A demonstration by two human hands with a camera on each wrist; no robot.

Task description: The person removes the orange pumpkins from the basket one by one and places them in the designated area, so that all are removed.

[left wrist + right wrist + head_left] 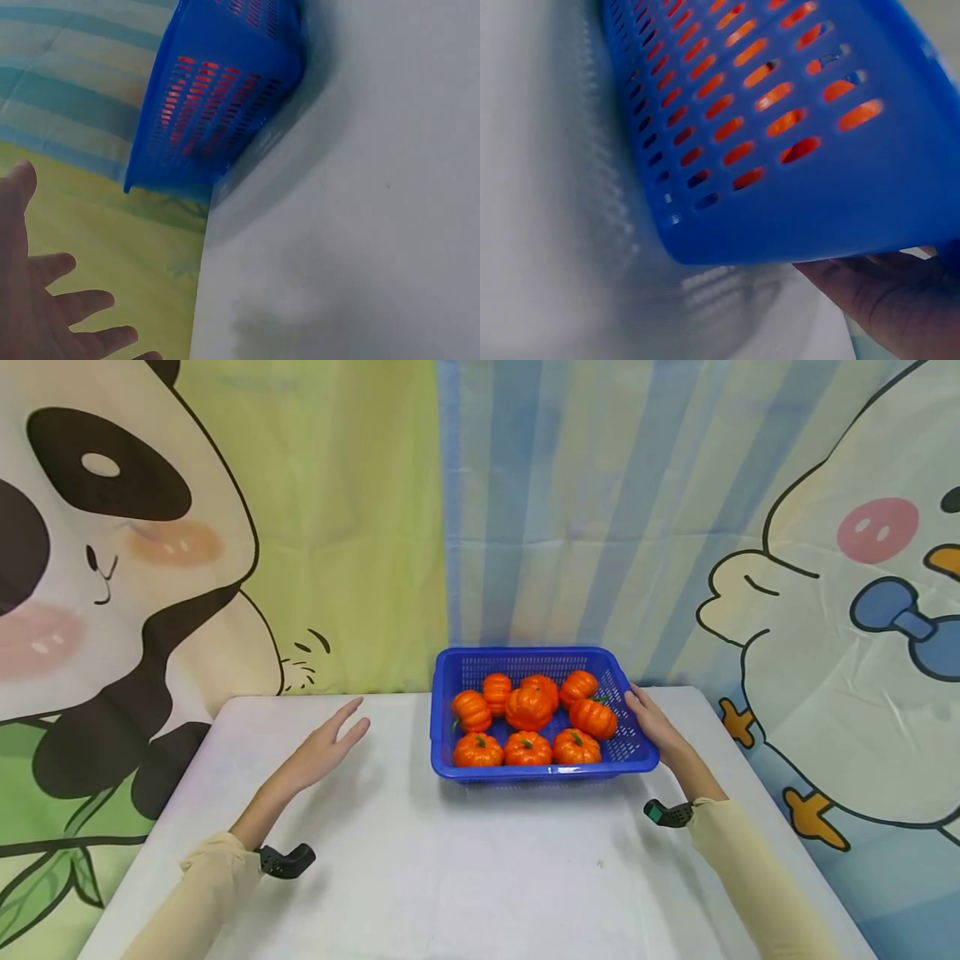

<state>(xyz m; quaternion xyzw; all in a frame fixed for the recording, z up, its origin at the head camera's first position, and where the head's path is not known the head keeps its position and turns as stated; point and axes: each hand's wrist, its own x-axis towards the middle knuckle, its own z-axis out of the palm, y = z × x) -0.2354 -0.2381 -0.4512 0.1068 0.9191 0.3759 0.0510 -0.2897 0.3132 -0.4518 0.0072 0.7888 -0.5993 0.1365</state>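
Staged recording booth: cartoon panda backdrop (112,568) behind white table (465,877).

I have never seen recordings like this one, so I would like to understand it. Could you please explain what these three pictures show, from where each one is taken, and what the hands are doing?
No machine here: a person works with two bare hands and wears three cameras. The large picture comes from a head camera that looks forward and down. The two small ones come from cameras on the wrists, seen as small dark devices near the sleeves.

On the white table stands a blue basket with slotted walls, holding small orange pumpkins. Behind hangs a cartoon cloth with a panda and a bird.

The right hand touches the basket's right rim; the right wrist view shows its fingers under that edge. How firmly it grips, I cannot tell. The left hand is open with spread fingers, away from the basket, holding nothing.
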